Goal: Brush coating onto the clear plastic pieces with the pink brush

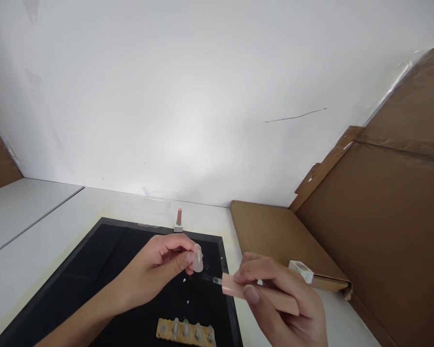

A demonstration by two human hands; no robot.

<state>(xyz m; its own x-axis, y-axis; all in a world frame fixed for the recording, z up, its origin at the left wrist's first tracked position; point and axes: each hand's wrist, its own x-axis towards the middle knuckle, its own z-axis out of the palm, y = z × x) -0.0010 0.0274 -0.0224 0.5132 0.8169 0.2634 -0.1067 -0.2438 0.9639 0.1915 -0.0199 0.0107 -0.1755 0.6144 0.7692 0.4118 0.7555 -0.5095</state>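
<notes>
My left hand (166, 262) pinches a translucent false nail (198, 259) between thumb and fingertips, holding it over the black mat. My right hand (282, 294) grips a nail polish brush (260, 293) by its long pinkish cap. The brush's bristle end points left, just below and right of the nail, with a small gap between them. Near the front edge of the mat lies a yellowish strip (185, 332) with several clear nail tips standing on it.
The black mat (112, 250) covers much of the white table. A small pink-capped bottle (179, 220) stands at its far edge. Right of it lies a flat cardboard box (271, 231), with a small white block-shaped container (301, 271) by its near edge. Cardboard (390, 217) rises at the right.
</notes>
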